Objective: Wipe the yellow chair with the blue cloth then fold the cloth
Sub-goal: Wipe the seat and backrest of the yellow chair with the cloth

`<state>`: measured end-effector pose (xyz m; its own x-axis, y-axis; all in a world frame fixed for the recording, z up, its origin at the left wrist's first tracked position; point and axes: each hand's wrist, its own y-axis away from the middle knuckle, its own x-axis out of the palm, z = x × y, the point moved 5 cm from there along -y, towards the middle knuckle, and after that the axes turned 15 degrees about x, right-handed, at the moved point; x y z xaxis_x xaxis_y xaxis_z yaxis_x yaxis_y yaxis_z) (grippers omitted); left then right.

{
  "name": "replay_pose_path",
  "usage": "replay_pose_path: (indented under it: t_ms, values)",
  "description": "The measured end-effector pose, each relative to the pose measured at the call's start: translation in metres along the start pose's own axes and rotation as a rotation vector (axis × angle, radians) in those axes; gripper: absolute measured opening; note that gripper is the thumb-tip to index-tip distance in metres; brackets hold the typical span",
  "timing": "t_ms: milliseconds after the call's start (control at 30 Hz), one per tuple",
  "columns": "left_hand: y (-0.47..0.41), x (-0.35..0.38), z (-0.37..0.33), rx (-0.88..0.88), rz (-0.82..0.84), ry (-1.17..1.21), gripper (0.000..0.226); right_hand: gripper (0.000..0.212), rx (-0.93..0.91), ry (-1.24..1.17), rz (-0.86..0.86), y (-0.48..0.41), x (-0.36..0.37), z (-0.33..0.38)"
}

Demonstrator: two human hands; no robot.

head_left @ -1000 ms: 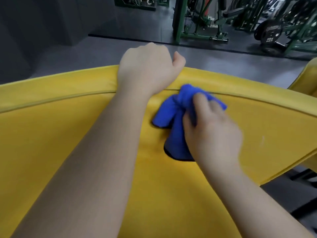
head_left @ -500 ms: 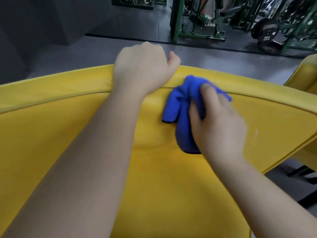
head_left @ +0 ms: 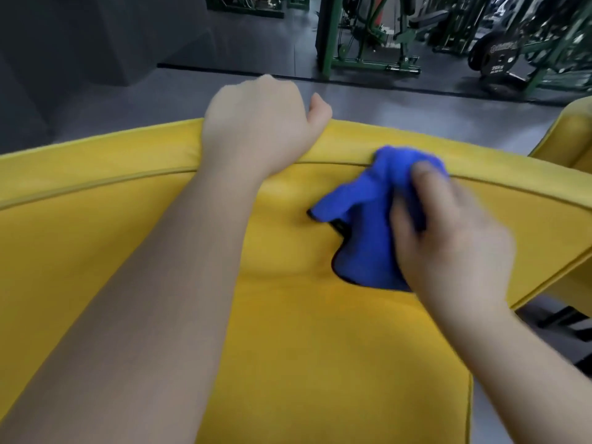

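Right hand (head_left: 448, 245) gripping bunched blue microfibre cloth (head_left: 365, 216) against yellow upholstered chair (head_left: 128, 251), left hand (head_left: 259, 129) clutching its top edge.

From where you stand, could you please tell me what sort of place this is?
Probably a gym: green weight machines stand on the dark floor beyond the yellow chair and blue cloth, and a black weight plate marked 20 kg sits at the far right.

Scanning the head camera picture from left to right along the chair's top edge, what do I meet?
The left hand gripping the yellow chair, then the blue cloth, then the right hand holding it, then another yellow seat.
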<state>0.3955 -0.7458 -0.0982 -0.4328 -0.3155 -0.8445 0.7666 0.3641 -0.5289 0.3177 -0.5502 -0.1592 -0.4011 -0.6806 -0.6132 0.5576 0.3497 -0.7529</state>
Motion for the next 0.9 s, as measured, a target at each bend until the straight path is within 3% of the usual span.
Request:
replay_pose_path:
  t_ms: [100, 167, 200, 267, 333, 400, 467, 600, 633, 667, 733, 833, 900]
  values:
    - [-0.001, 0.001, -0.002, 0.02, -0.003, -0.017, 0.057, 0.035, -0.147, 0.266, 0.468, 0.074, 0.06, -0.023]
    - [-0.001, 0.001, -0.002, 0.018, 0.004, -0.018, 0.059, 0.031, -0.022, 0.397, 0.766, 0.1, 0.08, -0.039]
    - [-0.001, 0.001, -0.002, 0.01, 0.007, -0.019, 0.059, 0.026, 0.035, 0.399, 0.773, 0.096, 0.077, -0.042]
    - [-0.001, 0.003, -0.001, 0.005, 0.011, -0.019, 0.06, 0.025, 0.04, 0.2, 0.585, 0.069, 0.049, -0.028]
    - [0.0, 0.003, 0.002, 0.0, 0.01, -0.033, 0.062, 0.022, 0.037, -0.04, 0.158, 0.024, -0.002, -0.004]
    - [0.0, 0.004, 0.003, 0.002, 0.016, -0.046, 0.063, 0.017, 0.065, -0.172, -0.066, -0.01, -0.022, -0.007]
    - [0.0, 0.002, 0.001, 0.006, 0.022, -0.04, 0.063, 0.019, 0.061, -0.006, -0.066, -0.008, -0.007, -0.016]
    - [-0.002, 0.002, -0.002, 0.018, 0.036, -0.041, 0.063, 0.043, -0.117, 0.317, 0.569, 0.083, 0.064, -0.042]
    - [-0.002, 0.002, -0.003, 0.021, 0.03, -0.037, 0.063, 0.038, -0.074, 0.382, 0.712, 0.094, 0.071, -0.049]
    - [-0.001, 0.001, -0.003, 0.024, 0.023, -0.041, 0.063, 0.027, 0.008, 0.407, 0.747, 0.09, 0.068, -0.053]
    - [0.0, 0.002, 0.0, 0.024, 0.019, -0.057, 0.064, 0.017, 0.017, 0.226, 0.619, 0.066, 0.044, -0.038]
    - [0.0, 0.002, 0.004, 0.005, 0.02, -0.062, 0.064, 0.015, -0.074, -0.119, 0.078, 0.017, -0.005, -0.008]
    - [0.0, 0.002, 0.003, 0.006, 0.026, -0.049, 0.063, 0.018, -0.088, -0.061, 0.02, 0.011, 0.005, -0.007]
